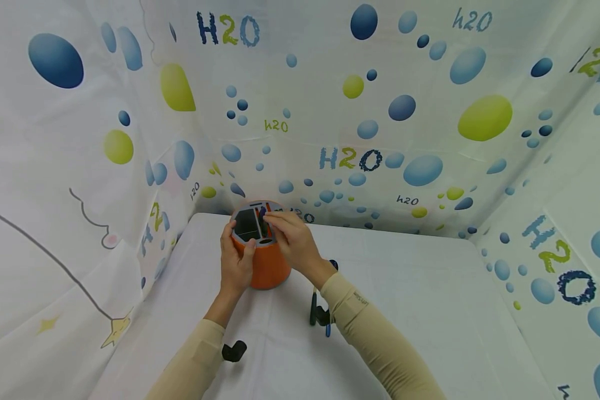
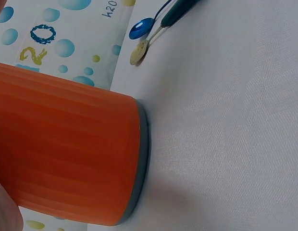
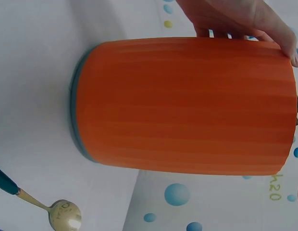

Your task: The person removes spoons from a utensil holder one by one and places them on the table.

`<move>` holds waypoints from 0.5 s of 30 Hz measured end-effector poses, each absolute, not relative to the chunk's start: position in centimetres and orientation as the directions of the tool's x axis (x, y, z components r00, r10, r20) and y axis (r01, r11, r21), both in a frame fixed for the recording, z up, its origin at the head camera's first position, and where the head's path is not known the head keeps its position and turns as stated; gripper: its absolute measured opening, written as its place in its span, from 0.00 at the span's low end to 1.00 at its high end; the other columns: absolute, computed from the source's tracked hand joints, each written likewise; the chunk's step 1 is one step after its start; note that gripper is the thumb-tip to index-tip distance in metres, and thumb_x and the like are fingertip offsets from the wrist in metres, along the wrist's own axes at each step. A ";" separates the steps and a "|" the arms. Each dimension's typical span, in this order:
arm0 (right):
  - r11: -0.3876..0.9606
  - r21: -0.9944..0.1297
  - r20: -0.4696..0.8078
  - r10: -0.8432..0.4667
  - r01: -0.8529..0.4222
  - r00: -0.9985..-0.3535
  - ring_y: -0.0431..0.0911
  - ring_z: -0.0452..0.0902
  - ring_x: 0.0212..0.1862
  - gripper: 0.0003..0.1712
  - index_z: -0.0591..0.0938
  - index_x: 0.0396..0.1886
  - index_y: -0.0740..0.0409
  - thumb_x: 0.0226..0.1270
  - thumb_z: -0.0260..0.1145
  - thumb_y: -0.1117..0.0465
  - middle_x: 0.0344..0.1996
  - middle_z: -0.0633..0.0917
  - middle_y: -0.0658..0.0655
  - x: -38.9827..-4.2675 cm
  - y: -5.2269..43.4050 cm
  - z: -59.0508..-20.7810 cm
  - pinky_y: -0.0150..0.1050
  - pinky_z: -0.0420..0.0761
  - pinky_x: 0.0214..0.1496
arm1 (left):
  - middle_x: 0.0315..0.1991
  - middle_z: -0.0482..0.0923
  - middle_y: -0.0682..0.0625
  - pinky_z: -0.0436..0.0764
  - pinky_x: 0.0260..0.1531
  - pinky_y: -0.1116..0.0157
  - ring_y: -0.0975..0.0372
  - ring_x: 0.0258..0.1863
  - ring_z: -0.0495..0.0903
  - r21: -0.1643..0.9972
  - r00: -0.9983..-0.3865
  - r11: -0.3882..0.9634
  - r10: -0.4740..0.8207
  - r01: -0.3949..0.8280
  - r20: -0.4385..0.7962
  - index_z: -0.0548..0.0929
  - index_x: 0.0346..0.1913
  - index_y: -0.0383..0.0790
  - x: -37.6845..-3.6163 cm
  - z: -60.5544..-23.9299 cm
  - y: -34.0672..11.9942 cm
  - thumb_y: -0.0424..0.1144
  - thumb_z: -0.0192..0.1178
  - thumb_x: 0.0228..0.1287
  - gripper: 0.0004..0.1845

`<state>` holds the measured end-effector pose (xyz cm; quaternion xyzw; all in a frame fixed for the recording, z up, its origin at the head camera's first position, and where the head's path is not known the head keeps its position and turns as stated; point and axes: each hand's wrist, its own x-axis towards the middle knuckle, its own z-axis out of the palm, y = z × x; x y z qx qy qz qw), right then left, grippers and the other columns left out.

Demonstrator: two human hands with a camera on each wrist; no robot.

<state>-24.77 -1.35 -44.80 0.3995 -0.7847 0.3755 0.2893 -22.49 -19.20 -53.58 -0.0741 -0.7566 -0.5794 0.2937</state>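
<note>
An orange utensil holder with a grey divided top stands upright on the white table. My left hand grips its left side near the rim, thumb toward me; the right wrist view shows these fingers along the ribbed wall. Over the right-hand compartments, my right hand pinches a slim dark purple object with thumb and fingertips. Its lower part is hidden, and I cannot tell its kind. Beneath my right forearm lie a blue spoon and a gold spoon with a green handle.
A white cloth covers the table. Behind it and at both sides hang white curtains printed with blue and green drops. Black wrist cameras stick out from both sleeves.
</note>
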 end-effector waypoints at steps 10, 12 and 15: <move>0.411 -0.362 0.714 -0.455 -0.837 -0.532 0.51 0.81 0.60 0.16 0.87 0.58 0.62 0.76 0.61 0.72 0.61 0.87 0.57 -25.1 -1.5 -44.7 0.39 0.77 0.70 | 0.78 0.58 0.37 0.67 0.71 0.40 0.43 0.72 0.66 0.835 -0.814 0.309 -0.236 0.455 0.531 0.57 0.78 0.36 -21.5 -51.9 -18.6 0.38 0.56 0.74 0.34; 0.413 -0.364 0.701 -0.468 -0.835 -0.538 0.51 0.80 0.61 0.17 0.87 0.58 0.62 0.76 0.61 0.71 0.62 0.86 0.56 -25.2 -1.5 -44.5 0.39 0.77 0.70 | 0.78 0.58 0.36 0.66 0.72 0.40 0.42 0.72 0.66 0.829 -0.808 0.312 -0.233 0.464 0.541 0.57 0.78 0.34 -21.3 -51.5 -18.4 0.38 0.55 0.74 0.34; 0.416 -0.374 0.680 -0.485 -0.829 -0.550 0.50 0.80 0.62 0.17 0.87 0.58 0.62 0.76 0.61 0.71 0.61 0.87 0.56 -25.3 -1.5 -44.4 0.39 0.78 0.69 | 0.79 0.56 0.34 0.64 0.73 0.39 0.40 0.73 0.64 0.832 -0.808 0.303 -0.240 0.465 0.539 0.57 0.78 0.32 -21.7 -52.1 -18.5 0.36 0.55 0.73 0.35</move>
